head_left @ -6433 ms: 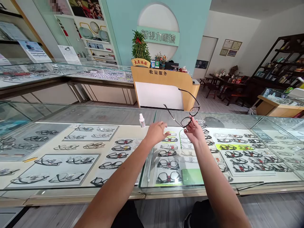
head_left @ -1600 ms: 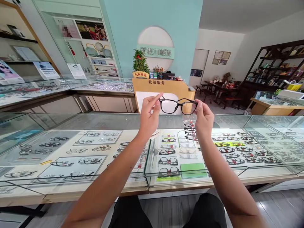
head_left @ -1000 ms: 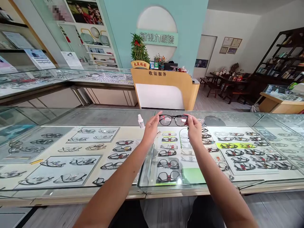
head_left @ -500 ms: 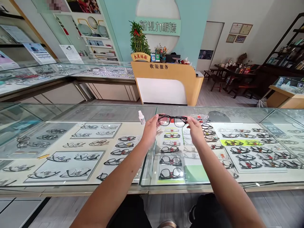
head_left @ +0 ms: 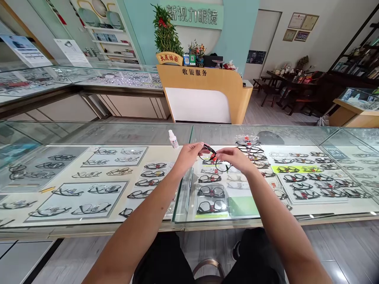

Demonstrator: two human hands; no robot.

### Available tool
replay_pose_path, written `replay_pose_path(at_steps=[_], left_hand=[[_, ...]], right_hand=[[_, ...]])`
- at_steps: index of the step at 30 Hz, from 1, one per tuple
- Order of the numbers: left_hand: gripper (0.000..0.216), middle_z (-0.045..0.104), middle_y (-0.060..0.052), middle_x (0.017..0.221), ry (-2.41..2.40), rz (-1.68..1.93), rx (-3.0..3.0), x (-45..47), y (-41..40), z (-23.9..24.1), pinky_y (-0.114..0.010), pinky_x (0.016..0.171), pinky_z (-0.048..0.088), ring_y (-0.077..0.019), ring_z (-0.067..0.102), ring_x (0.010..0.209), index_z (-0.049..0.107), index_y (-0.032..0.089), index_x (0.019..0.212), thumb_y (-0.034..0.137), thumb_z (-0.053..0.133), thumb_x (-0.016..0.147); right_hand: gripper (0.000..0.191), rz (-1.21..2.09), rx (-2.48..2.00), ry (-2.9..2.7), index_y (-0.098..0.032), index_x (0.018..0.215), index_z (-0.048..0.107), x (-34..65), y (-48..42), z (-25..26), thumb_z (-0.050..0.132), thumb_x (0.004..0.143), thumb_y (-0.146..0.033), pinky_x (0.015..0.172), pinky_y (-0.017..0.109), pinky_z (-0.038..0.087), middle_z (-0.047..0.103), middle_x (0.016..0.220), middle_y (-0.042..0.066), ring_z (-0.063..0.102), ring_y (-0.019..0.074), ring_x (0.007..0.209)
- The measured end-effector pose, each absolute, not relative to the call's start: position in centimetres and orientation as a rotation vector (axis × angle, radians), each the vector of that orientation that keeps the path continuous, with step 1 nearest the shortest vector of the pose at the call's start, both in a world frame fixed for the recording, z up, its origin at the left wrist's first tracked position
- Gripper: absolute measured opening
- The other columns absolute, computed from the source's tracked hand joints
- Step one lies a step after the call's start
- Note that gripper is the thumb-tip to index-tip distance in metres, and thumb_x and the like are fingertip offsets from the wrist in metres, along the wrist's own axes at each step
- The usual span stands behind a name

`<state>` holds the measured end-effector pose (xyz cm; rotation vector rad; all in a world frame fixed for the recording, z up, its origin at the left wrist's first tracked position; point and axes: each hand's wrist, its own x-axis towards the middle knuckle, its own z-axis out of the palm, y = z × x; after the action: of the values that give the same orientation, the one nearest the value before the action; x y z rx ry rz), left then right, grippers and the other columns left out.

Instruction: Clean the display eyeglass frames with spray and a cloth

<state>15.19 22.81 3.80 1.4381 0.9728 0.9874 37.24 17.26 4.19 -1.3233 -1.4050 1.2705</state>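
Observation:
Between my two hands, above the glass display counter [head_left: 185,227], is a pair of black-framed eyeglasses [head_left: 222,167], tilted with one lens lower at the right. My left hand [head_left: 191,154] pinches the frame at its upper left side. The fingers of my right hand [head_left: 233,157] close on the frame near its middle and right lens. Fingers partly cover the frame, so the temples are hard to make out. A small white spray bottle [head_left: 173,139] stands upright on the glass, left of and beyond my left hand.
Rows of eyeglasses [head_left: 211,192] lie on trays under the glass, to both sides. Beyond the counter stands a wooden cashier desk [head_left: 204,77] with a potted plant [head_left: 167,33]. A dark wooden table [head_left: 284,81] is at the back right. My legs are below the counter's front edge.
The eyeglasses, held level and facing away before, are now turned and tilted. My right hand has shifted left along the frame, closer to my left hand. The view has dipped slightly.

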Motion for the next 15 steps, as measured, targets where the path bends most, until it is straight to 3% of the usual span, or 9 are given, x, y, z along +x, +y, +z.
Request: replay_pose_path(at_steps=[8, 12, 15], left_hand=[[0.050, 0.085, -0.012, 0.095, 0.910, 0.942, 1.416, 15.2, 22.9, 3.6, -0.040, 0.095, 0.059, -0.0277, 0.080, 0.092, 0.084, 0.018, 0.093, 0.067, 0.071, 0.088], [0.050, 0.084, -0.013, 0.090, 0.961, 0.926, 1.393, 15.1, 23.2, 3.5, -0.039, 0.085, 0.058, -0.0274, 0.079, 0.086, 0.082, 0.018, 0.088, 0.066, 0.071, 0.086], [0.048, 0.083, -0.013, 0.085, 0.967, 0.900, 1.370, 15.0, 23.2, 3.5, -0.036, 0.078, 0.055, -0.0270, 0.079, 0.085, 0.081, 0.017, 0.086, 0.064, 0.071, 0.085]], right_hand=[[0.024, 1.254, -1.276, -1.473, -0.022, 0.086, 0.088, 37.1, 17.6, 3.3, 0.079, 0.080, -0.044, 0.088, 0.035, 0.049, 0.081, 0.085, 0.003, 0.067, 0.0222, 0.085], [0.023, 1.261, -1.240, -1.526, -0.022, 0.089, 0.086, 36.7, 17.2, 3.6, 0.076, 0.084, -0.043, 0.094, 0.035, 0.050, 0.083, 0.094, 0.003, 0.070, 0.0221, 0.092], [0.031, 1.144, -1.261, -1.615, -0.022, 0.097, 0.084, 36.6, 16.1, 4.2, 0.077, 0.086, -0.050, 0.087, 0.034, 0.050, 0.082, 0.100, 0.004, 0.067, 0.0205, 0.088]])
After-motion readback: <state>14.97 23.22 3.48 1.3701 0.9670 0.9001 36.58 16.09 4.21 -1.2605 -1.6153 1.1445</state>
